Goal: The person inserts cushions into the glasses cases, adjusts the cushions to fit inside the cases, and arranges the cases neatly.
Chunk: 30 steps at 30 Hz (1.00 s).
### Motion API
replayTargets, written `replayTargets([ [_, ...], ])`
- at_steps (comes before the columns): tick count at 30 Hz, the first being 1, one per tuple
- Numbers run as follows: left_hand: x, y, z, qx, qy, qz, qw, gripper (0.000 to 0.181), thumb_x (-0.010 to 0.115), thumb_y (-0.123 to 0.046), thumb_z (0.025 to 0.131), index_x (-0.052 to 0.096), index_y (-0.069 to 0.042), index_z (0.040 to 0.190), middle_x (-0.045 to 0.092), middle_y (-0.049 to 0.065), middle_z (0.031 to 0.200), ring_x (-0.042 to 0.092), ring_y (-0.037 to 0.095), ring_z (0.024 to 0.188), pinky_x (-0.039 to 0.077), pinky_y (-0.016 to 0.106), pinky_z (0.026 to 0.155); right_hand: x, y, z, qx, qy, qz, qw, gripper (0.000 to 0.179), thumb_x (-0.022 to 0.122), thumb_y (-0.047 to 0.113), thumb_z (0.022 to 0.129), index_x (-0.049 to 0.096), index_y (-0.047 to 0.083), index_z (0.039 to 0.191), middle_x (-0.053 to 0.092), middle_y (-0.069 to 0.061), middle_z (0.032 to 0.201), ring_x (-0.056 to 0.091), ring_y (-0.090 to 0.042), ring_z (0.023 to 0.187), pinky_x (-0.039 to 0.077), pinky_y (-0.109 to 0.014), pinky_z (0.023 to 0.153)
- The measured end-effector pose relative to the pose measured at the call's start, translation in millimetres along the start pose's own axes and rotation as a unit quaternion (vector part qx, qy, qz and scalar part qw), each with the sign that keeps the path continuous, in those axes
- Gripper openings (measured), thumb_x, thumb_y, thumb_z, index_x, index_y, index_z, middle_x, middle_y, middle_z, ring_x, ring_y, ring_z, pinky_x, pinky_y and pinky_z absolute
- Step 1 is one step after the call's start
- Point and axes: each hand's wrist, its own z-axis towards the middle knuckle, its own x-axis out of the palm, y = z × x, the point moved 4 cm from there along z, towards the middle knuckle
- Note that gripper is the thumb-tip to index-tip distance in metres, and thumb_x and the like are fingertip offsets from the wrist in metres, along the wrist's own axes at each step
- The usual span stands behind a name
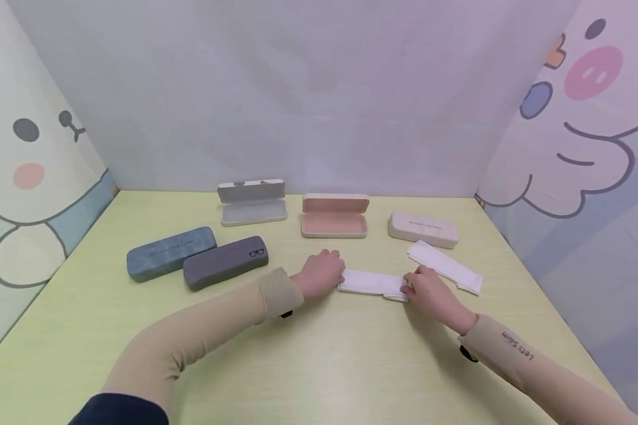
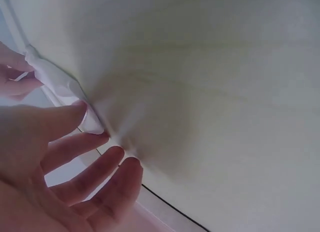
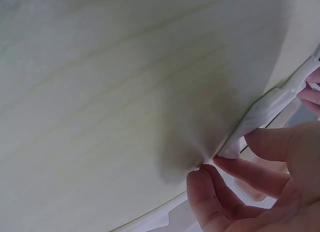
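Note:
A white cloth folded into a long strip (image 1: 372, 283) lies on the table between both hands. My left hand (image 1: 321, 274) pinches its left end between thumb and index finger; the left wrist view shows the other fingers of that hand (image 2: 85, 167) loosely bent beside the cloth (image 2: 60, 84). At the opposite end, my right hand (image 1: 433, 298) pinches the cloth the same way, as the right wrist view shows with the hand (image 3: 265, 177) low and right. A second folded white cloth (image 1: 446, 267) lies slantwise just beyond the right hand.
Toward the back stand two glasses cases with raised lids, one white and grey (image 1: 254, 211), one pink (image 1: 335, 224). A closed pale pink case (image 1: 424, 230) sits at the right. Closed blue (image 1: 171, 254) and dark grey (image 1: 225, 262) cases touch at the left. Printed fabric walls surround the table (image 1: 319, 366).

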Motion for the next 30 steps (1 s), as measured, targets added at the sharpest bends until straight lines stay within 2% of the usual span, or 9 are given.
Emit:
replayTargets([
  [4, -0.6, -2.0, 2.1, 0.004, -0.016, -0.036, 0.9992, 0.014, 0.063, -0.017, 0.092, 0.066, -0.01, 0.08, 0.061, 0.002, 0.084, 0.053, 0.016, 0.076, 0.049, 0.03, 0.059, 0, -2, 0.1, 0.01, -0.001, 0.012, 0.9999, 0.006, 0.07, 0.004, 0.083, 0.067, -0.001, 0.084, 0.054, -0.007, 0.073, 0.047, -0.017, 0.067, 0.04, -0.03, 0.061],
  [10, -3.5, -4.0, 4.1, 0.004, -0.035, -0.105, 0.9938, 0.024, 0.059, -0.004, 0.089, 0.057, -0.01, 0.066, 0.05, -0.001, 0.068, 0.041, 0.012, 0.066, 0.035, 0.024, 0.053, 0, -3, 1.3, 0.031, 0.014, 0.027, 0.999, 0.009, 0.069, 0.004, 0.084, 0.069, -0.003, 0.089, 0.059, -0.008, 0.076, 0.049, -0.016, 0.068, 0.043, -0.03, 0.062],
  [15, -9.8, -2.2, 2.4, 0.004, -0.031, -0.137, 0.99, 0.018, 0.06, -0.004, 0.089, 0.063, -0.01, 0.072, 0.057, -0.001, 0.074, 0.045, 0.011, 0.069, 0.037, 0.023, 0.057, -4, -2, 2.4, 0.039, 0.02, 0.036, 0.9984, 0.009, 0.067, 0.003, 0.086, 0.068, -0.004, 0.09, 0.059, -0.008, 0.077, 0.049, -0.015, 0.067, 0.043, -0.03, 0.061],
  [22, -31.8, 9.4, -3.0, -0.008, -0.042, -0.167, 0.985, 0.011, 0.063, -0.01, 0.091, 0.069, -0.008, 0.081, 0.066, 0.003, 0.083, 0.051, 0.012, 0.073, 0.042, 0.023, 0.062, -26, 8, 16.8, -0.002, -0.024, 0.029, 0.9993, 0.008, 0.066, 0.002, 0.085, 0.068, -0.005, 0.087, 0.061, -0.011, 0.076, 0.054, -0.019, 0.069, 0.047, -0.037, 0.065],
  [25, -44.2, 17.9, -6.3, -0.02, -0.052, -0.176, 0.9829, 0.009, 0.063, -0.013, 0.091, 0.069, -0.008, 0.086, 0.067, 0.004, 0.085, 0.051, 0.012, 0.071, 0.041, 0.023, 0.062, -38, 12, 28.7, -0.006, -0.032, 0.037, 0.9988, 0.009, 0.065, 0.003, 0.087, 0.067, -0.006, 0.088, 0.062, -0.013, 0.078, 0.056, -0.021, 0.07, 0.047, -0.038, 0.066],
  [30, -63.4, 40.8, -8.4, -0.057, -0.075, -0.199, 0.9755, 0.01, 0.064, -0.014, 0.09, 0.072, -0.008, 0.092, 0.07, 0.005, 0.089, 0.056, 0.013, 0.071, 0.044, 0.024, 0.063, -52, 18, 54.6, -0.014, -0.043, 0.063, 0.997, 0.009, 0.064, 0.002, 0.088, 0.064, -0.006, 0.087, 0.059, -0.015, 0.077, 0.051, -0.022, 0.067, 0.042, -0.033, 0.061],
])
